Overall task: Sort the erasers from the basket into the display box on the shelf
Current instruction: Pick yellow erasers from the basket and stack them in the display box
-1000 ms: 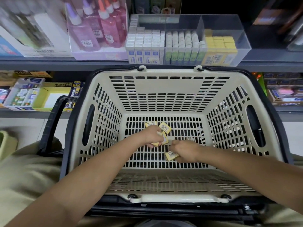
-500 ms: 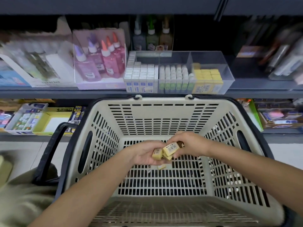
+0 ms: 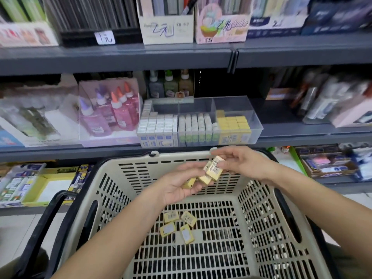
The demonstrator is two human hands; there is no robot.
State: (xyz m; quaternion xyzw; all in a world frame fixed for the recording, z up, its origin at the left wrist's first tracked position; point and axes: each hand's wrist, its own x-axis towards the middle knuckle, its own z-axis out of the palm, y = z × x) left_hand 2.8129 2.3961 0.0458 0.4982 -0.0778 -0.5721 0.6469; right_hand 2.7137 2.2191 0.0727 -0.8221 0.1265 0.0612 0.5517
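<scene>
The grey shelf (image 3: 120,57) ran across the back, and the beige basket (image 3: 128,178) sat right below it. On that shelf stood the clear display box (image 3: 256,125), its right compartment partly lined with yellow packs. Above the basket, the left grip (image 3: 175,185) lay palm-up, fingers curled round several erasers (image 3: 214,172); the right grip (image 3: 241,162) pinched the top ones. Four loose erasers (image 3: 171,216) lay on the basket floor.
</scene>
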